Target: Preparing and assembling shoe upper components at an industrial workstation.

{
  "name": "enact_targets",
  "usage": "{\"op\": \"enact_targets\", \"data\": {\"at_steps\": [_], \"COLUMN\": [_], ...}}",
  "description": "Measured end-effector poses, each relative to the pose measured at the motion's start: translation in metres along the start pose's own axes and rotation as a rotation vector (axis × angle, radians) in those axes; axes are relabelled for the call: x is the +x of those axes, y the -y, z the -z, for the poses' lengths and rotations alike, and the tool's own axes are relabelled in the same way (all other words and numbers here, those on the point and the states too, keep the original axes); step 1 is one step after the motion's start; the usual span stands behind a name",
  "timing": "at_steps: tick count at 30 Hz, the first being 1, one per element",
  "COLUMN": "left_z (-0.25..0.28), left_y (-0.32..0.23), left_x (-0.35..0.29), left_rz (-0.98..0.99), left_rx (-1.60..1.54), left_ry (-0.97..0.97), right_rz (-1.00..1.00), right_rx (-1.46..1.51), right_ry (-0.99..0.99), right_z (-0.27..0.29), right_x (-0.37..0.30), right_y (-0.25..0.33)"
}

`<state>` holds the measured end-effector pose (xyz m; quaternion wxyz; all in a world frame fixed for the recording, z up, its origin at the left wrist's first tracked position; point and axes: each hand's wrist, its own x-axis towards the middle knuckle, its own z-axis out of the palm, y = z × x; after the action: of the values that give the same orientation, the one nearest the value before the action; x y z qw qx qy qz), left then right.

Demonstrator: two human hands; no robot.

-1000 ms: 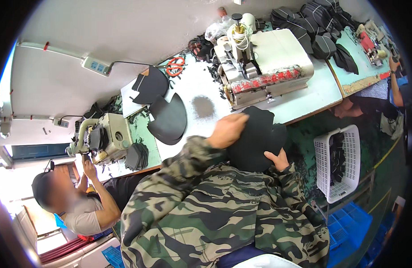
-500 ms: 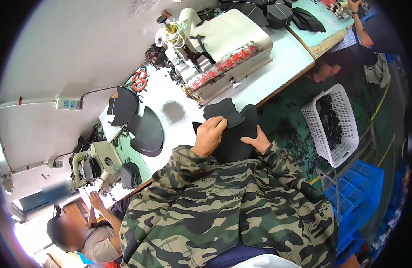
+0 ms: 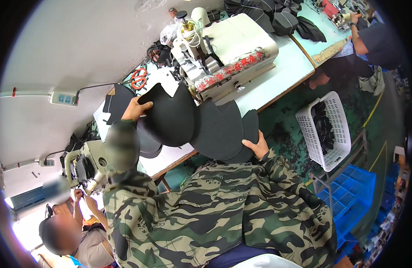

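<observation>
My left hand (image 3: 136,108) grips the edge of a smooth black curved panel (image 3: 172,118), held over the table's left part. At my right, my right hand (image 3: 258,146) pinches the lower edge of black flat panels (image 3: 219,129), its thumb on top. These overlap the left panel's edge; whether they are joined to it I cannot tell. Under the left panel lies another black curved piece (image 3: 149,146), partly covered. Beyond my left hand rests a black rounded piece (image 3: 121,102) on the table. My left forearm is partly blurred.
A cream bench machine (image 3: 241,40) stands just beyond the panels. Orange-handled scissors (image 3: 139,78) lie near the wall. At right on the floor are a white basket (image 3: 344,118) of black pieces and blue crates (image 3: 349,192). Co-workers sit at left (image 3: 92,250) and far right (image 3: 387,42).
My left hand has moved left, away from my right, and now holds a curved black panel out over the table. The right hand stays at the panels' edge.
</observation>
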<state>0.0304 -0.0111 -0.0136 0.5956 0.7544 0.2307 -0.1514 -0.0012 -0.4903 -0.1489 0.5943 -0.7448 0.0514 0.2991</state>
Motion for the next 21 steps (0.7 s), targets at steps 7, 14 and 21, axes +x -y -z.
{"op": "enact_targets", "data": {"at_steps": [7,14,21], "left_z": [-0.041,-0.210,-0.286], "left_y": [0.088,-0.033,-0.036], "left_x": [0.060,-0.060,-0.065], "left_rz": [-0.081,-0.375,-0.372], "left_rx": [0.974,1.018,0.811], "left_ry": [-0.382,-0.002,-0.064], "right_rz": [-0.046,-0.089,0.068], "right_rx": [0.066,-0.168,-0.539], "right_ry": [-0.046,-0.131,0.100], "right_z": [-0.004,-0.010,-0.021], "right_x": [-0.006,-0.019,-0.033], "right_y": [0.015,0.066,0.100]}}
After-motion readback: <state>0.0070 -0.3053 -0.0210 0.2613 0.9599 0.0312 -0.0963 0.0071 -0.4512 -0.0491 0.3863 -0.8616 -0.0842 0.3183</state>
